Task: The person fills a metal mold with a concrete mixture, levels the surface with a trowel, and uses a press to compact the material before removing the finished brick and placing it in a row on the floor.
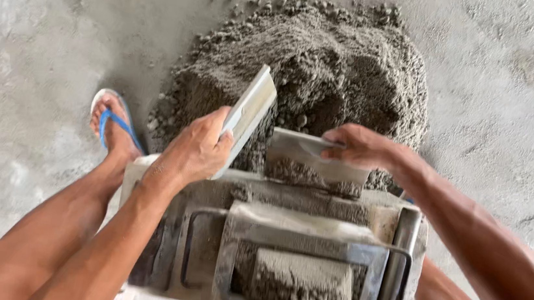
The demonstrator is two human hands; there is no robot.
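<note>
Head view, looking down at a metal block mould (308,265) on the grey floor (501,94). Full of damp grey mix (300,280) inside its frame. Just behind the mould, a big pile of sandy mix (327,64), with small lumps round its edge.

Left hand (198,150) above the back left corner of the mould, grip closed tight round a flat metal plate (251,112). Plate tilted, top end pointing up toward the pile, lower end hidden behind the fingers.

Right hand (362,146) above the back edge of the mould, grip closed over the top of a second metal plate (312,157). This plate on its long side, leaning a little, with a clump of mix (307,173) stuck along its lower edge, touching the mould's back rim.

The two plates near each other, just apart.

Left of the mould, a foot in a blue and white flip-flop (110,122), close to the pile's edge. On the mould's right side, a round metal bar (401,248).
</note>
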